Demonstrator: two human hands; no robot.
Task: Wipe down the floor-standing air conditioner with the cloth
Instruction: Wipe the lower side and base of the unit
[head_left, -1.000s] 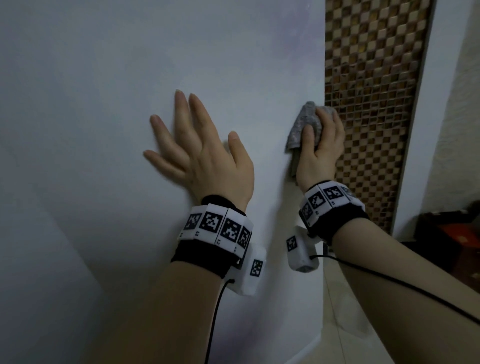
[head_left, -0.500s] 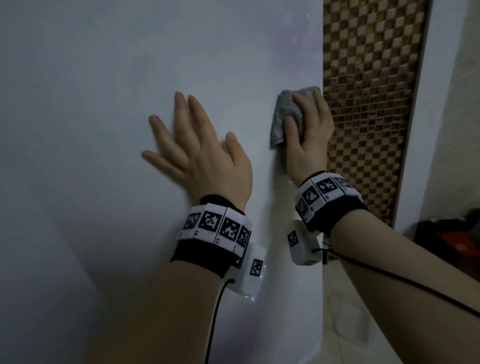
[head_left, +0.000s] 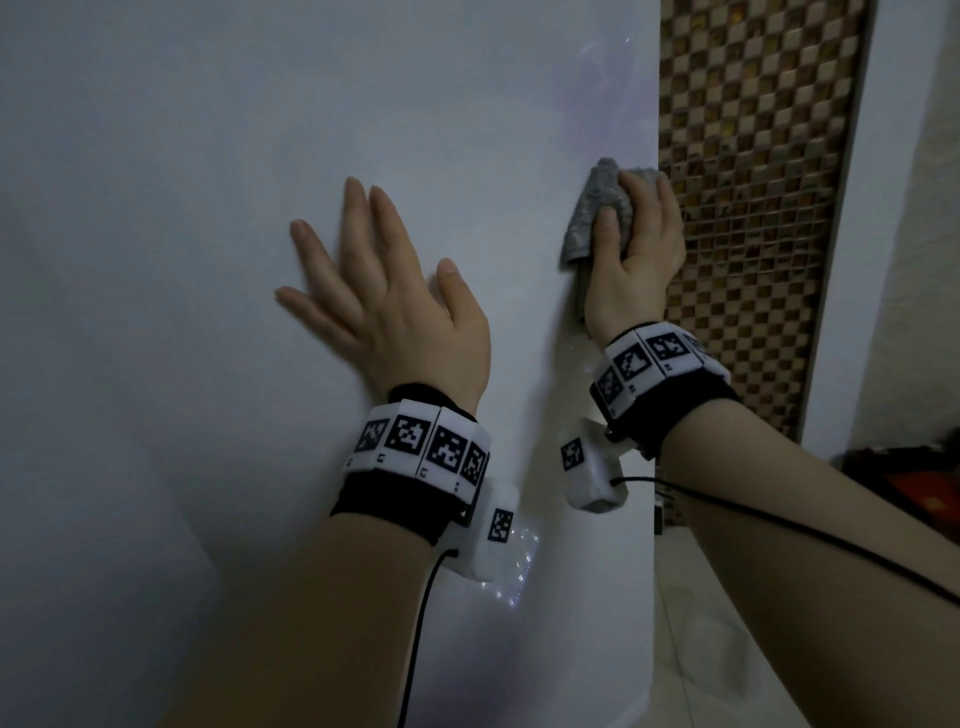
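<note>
Mid-wipe here: the right hand (head_left: 636, 260) has the grey cloth (head_left: 592, 218) bunched under curled fingers, thumb pinning its near side, and it presses the wad against the air conditioner (head_left: 260, 156) right at the panel's right edge. A tail of cloth hangs below the palm. Over to the left, the left hand (head_left: 395, 306) lies flat on the same white face, fingers straight and fanned wide, holding nothing. I read it as a brace against the push.

So the step in hand is the panel itself, along its right margin. How much of the face is already done I cannot tell; no streaks show. The next stroke calls for even pressure and a line that stays on the cabinet, since the cloth sits so near the corner that it could slip off toward the tiles. A sweep leftward would meet the bracing hand, so that hand must lift, or the stroke must pass above it.

The surface is smooth, white and faintly glossy, dim in this light, with a soft purplish sheen higher up. Just right of it runs a strip of brown-and-gold mosaic tile (head_left: 743, 208), then a pale wall (head_left: 852, 260). Pale floor (head_left: 727, 649) shows low on the right. Both wrists wear marker bands (head_left: 415, 447) with trailing cables (head_left: 779, 525).
</note>
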